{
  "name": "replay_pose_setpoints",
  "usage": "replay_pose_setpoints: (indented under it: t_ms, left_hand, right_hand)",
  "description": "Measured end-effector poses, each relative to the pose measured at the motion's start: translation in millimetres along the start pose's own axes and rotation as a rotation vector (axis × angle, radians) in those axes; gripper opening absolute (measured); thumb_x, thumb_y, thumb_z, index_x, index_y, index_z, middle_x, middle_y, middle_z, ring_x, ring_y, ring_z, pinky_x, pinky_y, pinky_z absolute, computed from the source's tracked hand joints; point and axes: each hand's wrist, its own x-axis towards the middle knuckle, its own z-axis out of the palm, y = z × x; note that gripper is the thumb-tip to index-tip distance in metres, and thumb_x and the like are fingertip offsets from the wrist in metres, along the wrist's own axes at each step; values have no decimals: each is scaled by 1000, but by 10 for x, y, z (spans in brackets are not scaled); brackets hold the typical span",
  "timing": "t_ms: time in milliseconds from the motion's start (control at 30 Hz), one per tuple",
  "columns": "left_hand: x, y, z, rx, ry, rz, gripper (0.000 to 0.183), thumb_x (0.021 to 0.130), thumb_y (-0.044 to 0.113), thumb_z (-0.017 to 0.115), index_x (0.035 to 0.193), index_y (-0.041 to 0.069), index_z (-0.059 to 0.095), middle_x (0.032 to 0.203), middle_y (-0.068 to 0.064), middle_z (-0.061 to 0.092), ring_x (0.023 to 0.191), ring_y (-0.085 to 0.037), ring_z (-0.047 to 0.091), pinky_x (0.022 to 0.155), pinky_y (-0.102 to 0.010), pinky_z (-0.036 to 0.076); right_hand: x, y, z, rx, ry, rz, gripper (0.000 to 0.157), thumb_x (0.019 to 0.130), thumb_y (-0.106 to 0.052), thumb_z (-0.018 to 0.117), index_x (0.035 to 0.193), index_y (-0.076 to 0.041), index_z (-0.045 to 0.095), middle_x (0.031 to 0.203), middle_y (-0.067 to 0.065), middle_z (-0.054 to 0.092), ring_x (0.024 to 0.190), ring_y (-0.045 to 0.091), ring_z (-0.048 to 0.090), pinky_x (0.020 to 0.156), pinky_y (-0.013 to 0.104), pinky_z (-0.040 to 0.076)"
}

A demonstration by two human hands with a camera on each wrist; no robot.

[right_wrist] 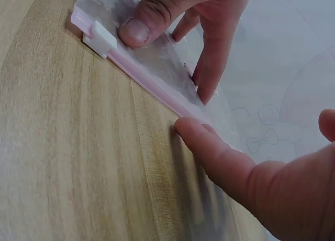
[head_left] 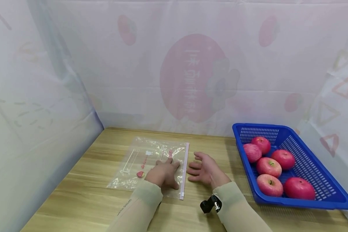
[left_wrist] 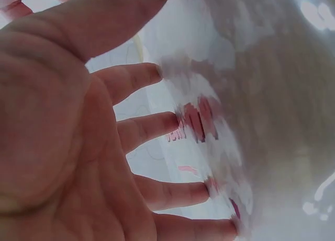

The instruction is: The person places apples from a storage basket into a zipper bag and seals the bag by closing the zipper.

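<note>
A clear zip bag [head_left: 159,148] with small strawberry prints lies flat on the wooden table, its pink zip strip [head_left: 186,167] facing right. Fingers spread, my left hand [head_left: 164,174] rests its fingertips on the bag; the left wrist view has these fingertips [left_wrist: 152,72] against the plastic. To the right of the strip is my right hand [head_left: 207,170], empty, its fingers loosely extended toward the bag. In the right wrist view, a fingertip [right_wrist: 188,127] is right at the strip's edge. The white slider [right_wrist: 102,39] sits near the strip's near end.
On the right stands a blue basket [head_left: 243,174] with several red apples [head_left: 269,167] in it. Printed cloth [head_left: 127,96] hangs behind the table [head_left: 84,196] and along both sides. A small black device [head_left: 210,204] is at my right wrist.
</note>
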Motion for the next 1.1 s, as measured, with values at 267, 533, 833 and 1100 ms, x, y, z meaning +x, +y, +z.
replay_pose_setpoints:
  t_ms: [267, 533, 833, 1100]
  left_hand:
    - [-31, -23, 12, 25, 28, 33, 94, 71, 40, 90, 152, 26, 44, 159, -10, 29, 135, -53, 30, 85, -65, 48]
    - [-84, -36, 19, -11, 43, 27, 96, 71, 37, 90, 153, 27, 42, 161, -7, 28, 137, -51, 28, 85, -65, 48]
    - [-135, -55, -26, -29, 60, 57, 90, 76, 33, 87, 154, 25, 41, 159, -8, 31, 137, -52, 29, 93, -66, 43]
    - [-68, -170, -77, -49, 77, 144, 74, 88, 24, 74, 153, 18, 41, 152, -12, 42, 131, -47, 42, 101, -61, 39]
  right_hand:
    - [25, 22, 24, 3, -23, 14, 79, 100, -43, 52, 156, -2, 14, 147, 34, 35, 124, 50, 48, 89, 65, 46]
    - [53, 59, 46, 84, -55, 36, 76, 101, -40, 49, 156, -2, 11, 144, 36, 37, 124, 50, 48, 91, 61, 47]
    - [4, 87, 92, -62, -104, 106, 70, 100, -39, 47, 143, 14, 29, 133, 34, 46, 118, 45, 53, 92, 53, 49]
    - [-62, 118, 131, -202, -171, 139, 72, 99, -47, 50, 135, 14, 35, 124, 33, 55, 108, 44, 59, 89, 49, 50]
